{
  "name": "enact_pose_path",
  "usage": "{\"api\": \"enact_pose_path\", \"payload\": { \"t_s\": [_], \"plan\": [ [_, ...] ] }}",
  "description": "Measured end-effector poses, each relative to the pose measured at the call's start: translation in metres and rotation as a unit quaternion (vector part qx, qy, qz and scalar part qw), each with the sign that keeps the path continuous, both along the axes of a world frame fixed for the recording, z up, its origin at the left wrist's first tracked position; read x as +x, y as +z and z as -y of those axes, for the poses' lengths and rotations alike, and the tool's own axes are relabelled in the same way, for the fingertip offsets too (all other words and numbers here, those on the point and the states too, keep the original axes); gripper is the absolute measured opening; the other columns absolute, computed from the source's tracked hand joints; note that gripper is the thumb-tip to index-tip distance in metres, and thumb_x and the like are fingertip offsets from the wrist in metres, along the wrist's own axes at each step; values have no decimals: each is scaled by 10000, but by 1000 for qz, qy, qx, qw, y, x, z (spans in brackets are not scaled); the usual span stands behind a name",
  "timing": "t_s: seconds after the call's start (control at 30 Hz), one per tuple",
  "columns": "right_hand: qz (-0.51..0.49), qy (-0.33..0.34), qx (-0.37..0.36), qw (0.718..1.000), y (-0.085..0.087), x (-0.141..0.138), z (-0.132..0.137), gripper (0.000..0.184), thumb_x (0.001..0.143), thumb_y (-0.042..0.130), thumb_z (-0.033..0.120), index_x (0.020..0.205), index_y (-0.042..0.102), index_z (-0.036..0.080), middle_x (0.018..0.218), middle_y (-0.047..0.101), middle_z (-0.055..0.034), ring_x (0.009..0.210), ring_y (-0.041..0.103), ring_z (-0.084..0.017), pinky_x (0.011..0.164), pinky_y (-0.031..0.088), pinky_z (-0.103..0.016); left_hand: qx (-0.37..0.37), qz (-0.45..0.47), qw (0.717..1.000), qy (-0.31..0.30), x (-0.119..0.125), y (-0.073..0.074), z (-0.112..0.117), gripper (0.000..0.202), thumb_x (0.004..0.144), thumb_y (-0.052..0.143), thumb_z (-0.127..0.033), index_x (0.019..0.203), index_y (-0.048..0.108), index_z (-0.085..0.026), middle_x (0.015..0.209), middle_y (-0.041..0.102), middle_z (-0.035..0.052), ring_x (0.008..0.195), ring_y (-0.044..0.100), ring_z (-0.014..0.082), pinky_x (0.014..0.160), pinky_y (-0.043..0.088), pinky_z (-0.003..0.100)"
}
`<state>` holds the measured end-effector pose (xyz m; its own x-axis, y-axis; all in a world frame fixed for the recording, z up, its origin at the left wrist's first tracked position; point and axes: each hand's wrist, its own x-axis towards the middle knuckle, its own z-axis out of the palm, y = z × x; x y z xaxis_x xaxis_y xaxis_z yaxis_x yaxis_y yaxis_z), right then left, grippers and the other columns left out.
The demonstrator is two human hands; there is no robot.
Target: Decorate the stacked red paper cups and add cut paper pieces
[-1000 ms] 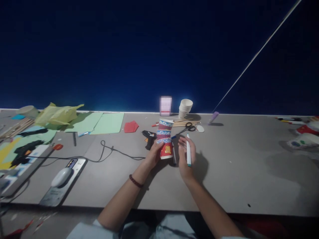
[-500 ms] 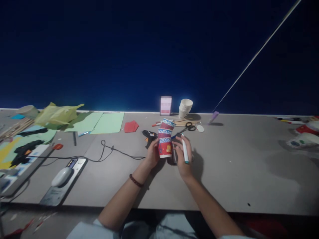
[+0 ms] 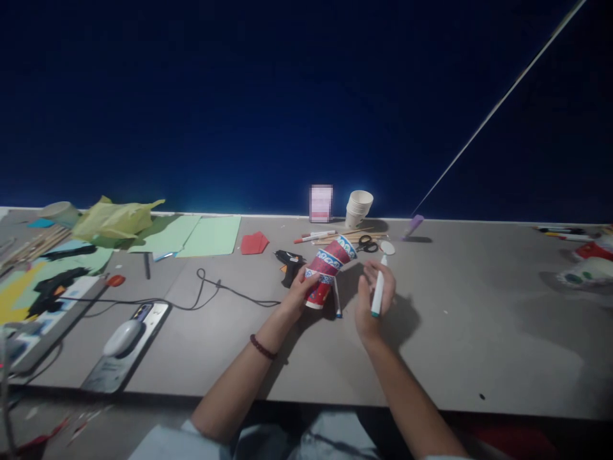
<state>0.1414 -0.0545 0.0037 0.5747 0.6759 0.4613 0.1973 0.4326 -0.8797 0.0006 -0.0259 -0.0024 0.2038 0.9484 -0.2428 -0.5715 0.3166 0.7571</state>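
Dim, blue-tinted; glow low on the dark blue wall (image 3: 239,128), right hand (image 3: 371,300) casting soft shadow rightward on the flat grey tabletop (image 3: 479,345), edges bowed, everything slightly blurred.

The cup stack (image 3: 329,271) is leaning in the left hand (image 3: 297,292), left of the right hand (image 3: 364,308) and its marker (image 3: 378,287). A glue gun (image 3: 288,262) is sitting just left of the stack. Scissors (image 3: 366,243) are lying behind it, with spare cups (image 3: 358,207) standing farther back.

Left hand (image 3: 299,291) curled in a grip, right hand (image 3: 374,299) closed, forearms outstretched
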Motion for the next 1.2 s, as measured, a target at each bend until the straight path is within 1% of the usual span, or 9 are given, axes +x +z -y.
{"api": "enact_pose_path", "payload": {
  "t_s": [0.1, 0.27, 0.4, 0.53, 0.7, 0.77, 0.93, 1.1, 1.2],
  "plan": [
    [-2, -24, 4, 1000, 3, 11, -8, 344, 869, 612, 347, 1179, 544, 215, 1185, 608, -104, 1123, 606, -241, 1031, 452, -472, -6, -22, 1000, 3, 0, -2, 0, 537, 624, 861, -310, 1087, 622, -178, 963, 720, 67, 808, 686, 189, 801, 513, 320],
    [-30, -2, -43, 999, 3, 24, -19, 264, 850, 630, 391, 1035, 590, 208, 957, 676, -53, 941, 641, -205, 921, 492, -409, -18, -39, 999, 19, 0, -7, -1, 565, 570, 886, -248, 1079, 651, -184, 964, 712, 74, 855, 680, 220, 849, 490, 345],
    [-59, 5, -55, 997, -1, 26, -22, 300, 824, 660, 401, 1044, 593, 208, 936, 693, -42, 854, 648, -183, 807, 507, -346, 13, -65, 998, -23, -1, -9, -1, 587, 553, 891, -246, 1084, 646, -196, 973, 720, 71, 843, 676, 223, 834, 488, 349],
    [-68, -5, -51, 996, -5, 27, -24, 293, 801, 682, 384, 1020, 608, 205, 917, 683, -33, 825, 644, -168, 764, 504, -306, 47, -62, 996, -50, -2, -6, 1, 599, 544, 894, -235, 1092, 656, -199, 1021, 718, 80, 907, 674, 236, 863, 477, 340],
    [-96, -4, -83, 992, -5, 24, -23, 293, 786, 683, 423, 955, 617, 193, 771, 631, 12, 579, 553, -108, 553, 459, -238, 11, -7, 995, -99, -4, 0, 2, 612, 549, 901, -296, 1098, 665, -162, 997, 725, 105, 869, 686, 239, 862, 487, 359],
    [-103, -9, -78, 992, -3, 23, -23, 281, 784, 683, 421, 933, 609, 195, 729, 610, 29, 526, 519, -96, 509, 436, -230, -2, 22, 993, -118, -5, 3, 3, 582, 602, 872, -354, 1109, 667, -152, 998, 731, 119, 863, 690, 243, 850, 495, 360],
    [-140, -12, -45, 989, 1, 21, -22, 224, 786, 682, 358, 913, 588, 201, 615, 571, 67, 492, 535, -104, 500, 447, -235, -48, 111, 981, -153, -8, 7, 2, 413, 775, 700, -429, 1030, 683, -104, 932, 743, 145, 831, 701, 259, 809, 515, 365],
    [-170, 15, -61, 983, 3, 16, -20, 246, 786, 677, 357, 942, 560, 207, 574, 596, 75, 462, 571, -128, 499, 481, -259, -82, 191, 969, -134, -13, -1, -1, 449, 776, 641, -445, 1062, 665, -100, 991, 744, 155, 935, 702, 313, 872, 508, 422],
    [-165, 25, -76, 983, 4, 13, -17, 256, 792, 660, 359, 964, 542, 213, 563, 604, 75, 479, 590, -140, 509, 495, -263, -67, 211, 968, -115, -13, -6, -4, 496, 769, 638, -436, 1098, 648, -65, 1013, 731, 199, 980, 690, 343, 900, 493, 458]
  ]
}}
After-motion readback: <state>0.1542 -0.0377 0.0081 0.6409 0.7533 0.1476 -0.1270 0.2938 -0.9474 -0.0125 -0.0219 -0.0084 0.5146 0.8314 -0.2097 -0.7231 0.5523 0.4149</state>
